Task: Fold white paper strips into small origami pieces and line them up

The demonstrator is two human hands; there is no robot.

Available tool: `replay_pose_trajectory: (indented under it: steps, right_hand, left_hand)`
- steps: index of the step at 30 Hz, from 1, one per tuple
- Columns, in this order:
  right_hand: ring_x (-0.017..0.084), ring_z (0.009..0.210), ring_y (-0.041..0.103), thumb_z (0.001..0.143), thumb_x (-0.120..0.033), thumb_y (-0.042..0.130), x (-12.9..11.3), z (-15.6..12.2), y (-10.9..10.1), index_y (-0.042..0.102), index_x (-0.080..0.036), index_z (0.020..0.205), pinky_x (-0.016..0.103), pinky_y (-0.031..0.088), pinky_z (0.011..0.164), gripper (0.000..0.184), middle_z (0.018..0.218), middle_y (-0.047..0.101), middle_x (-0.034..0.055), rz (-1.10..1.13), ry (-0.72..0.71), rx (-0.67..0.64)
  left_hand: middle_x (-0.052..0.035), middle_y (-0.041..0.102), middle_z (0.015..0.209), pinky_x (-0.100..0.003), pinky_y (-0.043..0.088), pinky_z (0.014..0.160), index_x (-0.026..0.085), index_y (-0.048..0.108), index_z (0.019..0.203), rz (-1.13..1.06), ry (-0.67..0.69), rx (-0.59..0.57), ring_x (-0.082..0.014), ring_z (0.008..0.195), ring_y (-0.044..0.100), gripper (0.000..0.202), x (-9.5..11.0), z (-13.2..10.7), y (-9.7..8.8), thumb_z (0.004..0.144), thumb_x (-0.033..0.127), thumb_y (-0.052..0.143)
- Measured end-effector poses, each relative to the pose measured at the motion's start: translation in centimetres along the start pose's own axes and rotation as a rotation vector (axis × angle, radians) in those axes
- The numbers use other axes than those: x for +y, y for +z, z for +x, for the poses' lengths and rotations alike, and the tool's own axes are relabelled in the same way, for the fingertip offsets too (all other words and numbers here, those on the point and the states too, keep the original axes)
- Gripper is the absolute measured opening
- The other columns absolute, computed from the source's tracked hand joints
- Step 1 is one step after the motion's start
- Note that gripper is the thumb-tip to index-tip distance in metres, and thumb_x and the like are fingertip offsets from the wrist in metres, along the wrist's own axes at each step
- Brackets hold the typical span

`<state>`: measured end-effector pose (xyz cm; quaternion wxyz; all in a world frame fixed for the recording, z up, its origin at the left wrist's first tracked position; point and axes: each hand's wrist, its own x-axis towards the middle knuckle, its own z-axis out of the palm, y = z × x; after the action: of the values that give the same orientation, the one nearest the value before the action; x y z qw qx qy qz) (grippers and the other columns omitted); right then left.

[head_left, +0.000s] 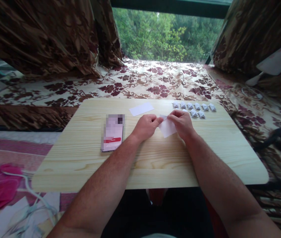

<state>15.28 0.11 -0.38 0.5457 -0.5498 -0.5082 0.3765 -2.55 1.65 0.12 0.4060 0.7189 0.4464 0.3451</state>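
Both my hands meet at the middle of a light wooden table (81, 165). My left hand (146, 126) pinches the top corner of a small white sheet of paper (167, 128). My right hand (182, 123) is closed on the same sheet from the right, fingers curled over its upper edge. The sheet is partly folded and lies just above the tabletop. A second flat white slip (141, 109) lies on the table just beyond my left hand.
Several small folded white paper shapes (195, 109) sit in rows at the table's far right. A phone (113, 132) lies face up to the left of my hands. Flowered cloth, curtains and a window are behind; white cables (35, 205) lie at lower left.
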Motion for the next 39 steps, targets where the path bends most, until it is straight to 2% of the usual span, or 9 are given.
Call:
replay_pose_trajectory:
  steps: [4,8,14,18,21,29,35,39]
  right_hand:
    - [0.009,0.05,0.042,0.069,-0.026,0.068,-0.2,0.0,0.0,0.062,-0.017,0.06,0.025,0.03,0.048,0.015,0.053,0.052,-0.0041,0.03,-0.007,0.009]
    - [0.009,0.05,0.042,0.071,-0.031,0.07,-0.3,-0.1,0.0,0.063,-0.017,0.063,0.025,0.032,0.048,0.018,0.053,0.052,-0.0042,0.043,-0.038,0.02]
    - [0.011,0.049,0.049,0.074,-0.031,0.07,0.1,0.0,0.0,0.066,-0.016,0.064,0.026,0.038,0.05,0.018,0.052,0.057,-0.0022,0.088,-0.044,-0.067]
    - [0.012,0.056,0.054,0.075,-0.035,0.073,0.1,0.0,0.1,0.073,-0.016,0.076,0.026,0.042,0.053,0.02,0.063,0.065,0.0001,0.136,-0.028,-0.119]
    - [0.012,0.059,0.056,0.073,-0.04,0.076,0.0,-0.1,0.2,0.076,-0.016,0.081,0.025,0.042,0.056,0.026,0.069,0.069,0.0018,0.067,-0.063,-0.134]
    - [0.013,0.057,0.051,0.076,-0.049,0.072,0.2,-0.3,0.1,0.077,-0.015,0.075,0.025,0.036,0.052,0.035,0.063,0.066,0.002,-0.076,-0.04,-0.184]
    - [0.011,0.056,0.046,0.08,-0.048,0.067,-0.1,-0.5,0.3,0.072,-0.015,0.063,0.025,0.032,0.051,0.037,0.06,0.058,0.0006,-0.21,-0.179,-0.148]
    - [0.01,0.055,0.043,0.081,-0.046,0.067,0.2,-0.5,0.4,0.071,-0.015,0.063,0.025,0.031,0.051,0.036,0.058,0.056,-0.0004,-0.25,-0.207,-0.117]
  left_hand:
    - [0.0031,0.044,0.057,-0.027,0.027,0.054,0.017,0.05,0.059,-0.021,0.008,0.048,-0.0102,0.057,0.038,0.048,0.1,-0.1,0.1,0.086,0.057,0.058]
    - [0.0009,0.055,0.062,-0.025,0.034,0.058,0.017,0.059,0.066,-0.102,0.016,0.127,-0.0113,0.059,0.045,0.039,0.1,-0.1,0.3,0.083,0.052,0.062]
    - [-0.0021,0.064,0.069,-0.025,0.042,0.059,0.015,0.066,0.076,-0.237,-0.05,0.179,-0.0132,0.063,0.055,0.03,-0.5,0.1,0.8,0.079,0.045,0.067]
    - [-0.0017,0.063,0.067,-0.025,0.041,0.058,0.015,0.066,0.073,-0.215,-0.056,0.141,-0.0128,0.062,0.054,0.028,-0.5,0.1,0.9,0.079,0.043,0.065]
    - [-0.0007,0.061,0.064,-0.024,0.038,0.056,0.015,0.064,0.069,-0.164,-0.024,0.065,-0.0118,0.059,0.051,0.028,-0.3,-0.1,1.0,0.08,0.041,0.064]
    - [-0.0002,0.059,0.064,-0.024,0.034,0.056,0.016,0.065,0.069,-0.075,0.008,0.024,-0.0113,0.059,0.047,0.029,-0.1,-0.4,1.1,0.081,0.042,0.062]
    - [0.0001,0.058,0.062,-0.024,0.035,0.056,0.016,0.062,0.064,-0.065,-0.023,0.04,-0.0116,0.06,0.046,0.031,0.0,-0.3,1.1,0.079,0.043,0.064]
    - [0.0002,0.058,0.062,-0.024,0.035,0.056,0.016,0.062,0.064,-0.076,-0.034,0.04,-0.0118,0.06,0.047,0.032,0.1,-0.3,1.2,0.079,0.044,0.065]
